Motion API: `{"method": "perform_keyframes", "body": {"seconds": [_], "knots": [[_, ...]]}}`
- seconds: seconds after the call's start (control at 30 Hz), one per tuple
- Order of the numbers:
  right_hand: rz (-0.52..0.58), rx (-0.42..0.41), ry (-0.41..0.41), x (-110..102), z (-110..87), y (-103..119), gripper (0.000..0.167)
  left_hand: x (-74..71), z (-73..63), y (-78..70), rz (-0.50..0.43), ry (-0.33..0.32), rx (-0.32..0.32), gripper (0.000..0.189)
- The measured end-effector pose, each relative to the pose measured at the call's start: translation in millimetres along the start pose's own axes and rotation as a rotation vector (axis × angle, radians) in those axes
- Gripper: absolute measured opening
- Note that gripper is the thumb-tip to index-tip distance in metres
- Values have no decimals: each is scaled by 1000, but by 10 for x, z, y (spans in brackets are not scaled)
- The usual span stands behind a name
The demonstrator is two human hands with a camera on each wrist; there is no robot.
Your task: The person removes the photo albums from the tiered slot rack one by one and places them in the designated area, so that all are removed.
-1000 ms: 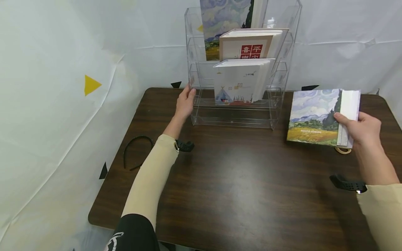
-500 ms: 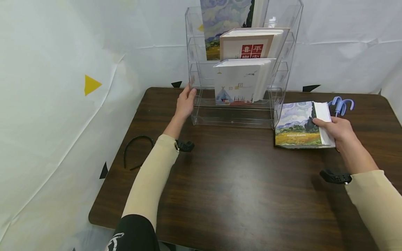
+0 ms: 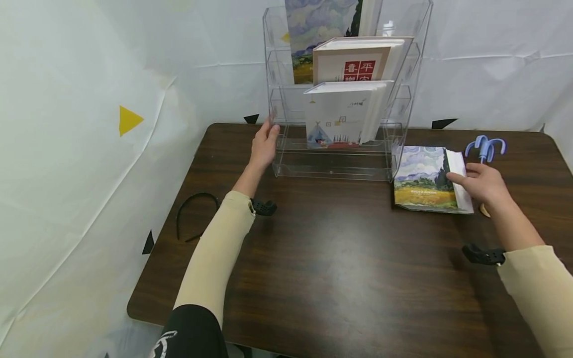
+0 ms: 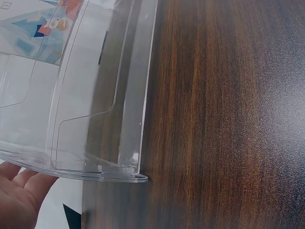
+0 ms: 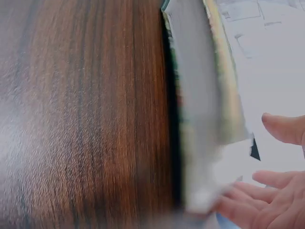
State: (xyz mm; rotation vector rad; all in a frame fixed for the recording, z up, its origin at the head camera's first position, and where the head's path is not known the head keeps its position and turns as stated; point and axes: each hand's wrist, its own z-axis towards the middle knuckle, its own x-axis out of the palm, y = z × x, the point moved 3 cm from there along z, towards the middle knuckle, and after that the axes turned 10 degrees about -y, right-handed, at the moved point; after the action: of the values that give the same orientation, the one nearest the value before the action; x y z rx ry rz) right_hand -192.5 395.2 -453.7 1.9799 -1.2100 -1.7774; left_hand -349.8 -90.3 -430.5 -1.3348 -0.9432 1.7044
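Shifted leftward since earlier, the album (image 3: 425, 179) lies beside the rack (image 3: 331, 173); right hand (image 3: 485, 185) spread, left hand (image 3: 263, 144) touching the rack, fingers extended.

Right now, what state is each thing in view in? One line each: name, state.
Clear rack: upright, partly filled
Tent-cover book: closed, standing
Red-character book: closed, standing
Upper landscape book: standing, top cut off
Photo album: closed, front cover up
Black band: curved, partly hidden
Blue pronged object: partly hidden
Left hand: touching the rack's side
Right hand: thumb and fingers apart
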Motion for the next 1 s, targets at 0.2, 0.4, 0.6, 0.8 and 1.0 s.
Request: {"method": "perform_keyframes", "body": {"seconds": [0.2, 0.4, 0.6, 0.8, 1.0], "knots": [[-85, -69, -2, -23, -85, 111, 89, 1, -12, 1, 14, -5, -2, 50], [39, -190, -318, -96, -238, 464, 68, -1, -12, 2, 22, -4, -2, 50], [250, -509, -479, -56, -398, 1090, 44, -11, 4, 4, 21, -12, -2, 50], [271, -633, -375, 225, -384, 1596, 50, -18, -4, 13, 23, -9, -3, 50], [286, -566, -376, 482, -218, 1886, 66, -8, -6, 6, 39, -22, 5, 50]]}}
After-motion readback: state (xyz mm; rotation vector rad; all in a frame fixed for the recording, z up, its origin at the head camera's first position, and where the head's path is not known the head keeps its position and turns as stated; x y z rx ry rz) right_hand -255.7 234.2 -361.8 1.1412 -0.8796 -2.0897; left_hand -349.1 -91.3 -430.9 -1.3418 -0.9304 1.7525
